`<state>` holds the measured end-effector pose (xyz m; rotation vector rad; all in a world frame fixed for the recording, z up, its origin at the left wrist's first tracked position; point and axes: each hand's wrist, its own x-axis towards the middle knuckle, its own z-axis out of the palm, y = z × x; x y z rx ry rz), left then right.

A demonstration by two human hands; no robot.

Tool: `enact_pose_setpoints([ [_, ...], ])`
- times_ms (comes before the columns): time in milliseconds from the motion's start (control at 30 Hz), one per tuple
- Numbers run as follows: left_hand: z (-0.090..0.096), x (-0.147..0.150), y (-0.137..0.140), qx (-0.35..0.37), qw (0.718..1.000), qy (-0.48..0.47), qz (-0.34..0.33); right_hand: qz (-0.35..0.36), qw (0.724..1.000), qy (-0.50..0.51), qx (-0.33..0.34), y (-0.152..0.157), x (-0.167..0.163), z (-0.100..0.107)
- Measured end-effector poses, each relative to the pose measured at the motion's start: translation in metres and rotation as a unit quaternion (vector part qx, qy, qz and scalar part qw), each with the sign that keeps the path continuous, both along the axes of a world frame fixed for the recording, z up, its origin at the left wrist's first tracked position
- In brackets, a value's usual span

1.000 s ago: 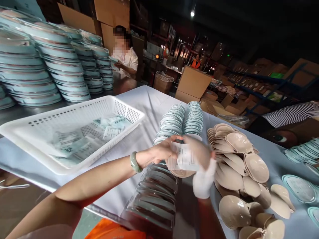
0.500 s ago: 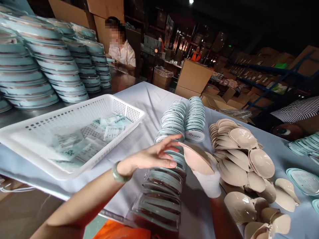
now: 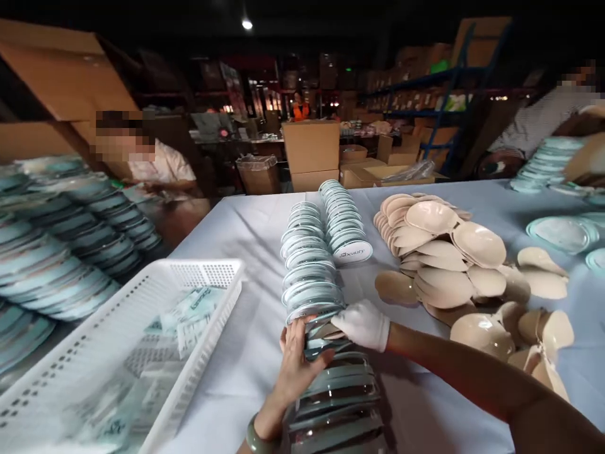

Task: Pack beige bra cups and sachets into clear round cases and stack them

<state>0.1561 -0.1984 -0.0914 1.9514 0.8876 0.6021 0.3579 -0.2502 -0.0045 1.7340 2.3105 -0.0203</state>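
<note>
A long row of oval, pale teal packages (image 3: 309,274) with clear plastic runs toward me across the cloth. My right hand (image 3: 363,325), in a white glove, pinches a beige bra cup (image 3: 326,331) low among the packages; most of the cup is hidden. Against the left side of the same row rests my bare left hand (image 3: 302,359), its fingers stretched out at a package edge and its thumb spread apart. Glossy beige bra cups (image 3: 444,287) lie heaped to the right of my gloved hand. A second row of packages (image 3: 343,217) ends in one printed "beauty".
A white plastic basket (image 3: 236,277) with printed packets stands at left. Tall package stacks (image 3: 42,265) rise beyond it. More teal packages (image 3: 562,233) lie at right. One person (image 3: 161,164) works at far left, another (image 3: 534,123) at far right. Cardboard boxes (image 3: 311,148) stand behind the table.
The bra cup in my right hand has moved left and down into the package row. My left hand has come down onto the packages. The head view has turned and levelled.
</note>
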Motion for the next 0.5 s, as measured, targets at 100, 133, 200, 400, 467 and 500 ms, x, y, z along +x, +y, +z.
enact_pose_setpoints([
  [100, -0.012, -0.006, 0.002, 0.005, 1.000, -0.021, 0.010, 0.003, 1.000, 0.013, -0.018, -0.008, -0.007, 0.010],
  [133, -0.014, -0.008, 0.003, 0.001, 1.000, -0.029, 0.008, 0.004, 0.999, 0.014, -0.034, -0.012, -0.005, 0.015],
  [200, -0.015, -0.011, 0.005, -0.017, 0.999, -0.036, -0.010, 0.007, 0.998, 0.022, -0.059, -0.021, 0.001, 0.020],
  [400, -0.013, -0.012, 0.006, -0.015, 0.999, -0.030, -0.030, -0.082, 0.990, 0.116, -0.016, -0.025, 0.007, -0.021],
  [467, -0.017, -0.013, 0.005, -0.014, 0.999, -0.038, -0.017, -0.089, 0.979, 0.182, 0.007, -0.034, 0.013, -0.039],
  [500, -0.021, -0.013, 0.004, -0.023, 0.999, -0.044, -0.013, -0.078, 0.972, 0.220, 0.021, -0.041, 0.017, -0.044],
])
